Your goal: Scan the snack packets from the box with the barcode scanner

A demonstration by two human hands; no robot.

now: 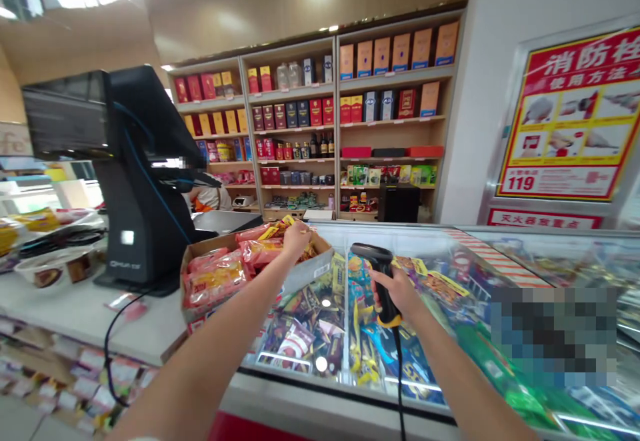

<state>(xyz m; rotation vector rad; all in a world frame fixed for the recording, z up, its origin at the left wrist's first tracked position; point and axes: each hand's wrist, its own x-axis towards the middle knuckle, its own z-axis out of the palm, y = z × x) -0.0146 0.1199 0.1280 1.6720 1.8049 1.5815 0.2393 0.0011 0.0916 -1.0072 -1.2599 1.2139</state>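
My right hand (393,294) is shut on the grip of a black handheld barcode scanner (380,274), whose yellow collar sits just below my fingers and whose black cord (399,388) hangs down. My left hand (297,240) reaches over the far side of a cardboard box (320,258) filled with red and orange snack packets (215,281). Its fingers pinch a small packet (285,224) at the top of the pile, though my hand hides much of it.
A black point-of-sale terminal (140,174) stands on the white counter (85,314) left of the box. A glass-topped freezer (310,334) of packaged goods lies beneath my hands. Shelves of boxed liquor (315,121) stand behind, with a person (207,198) beyond the terminal.
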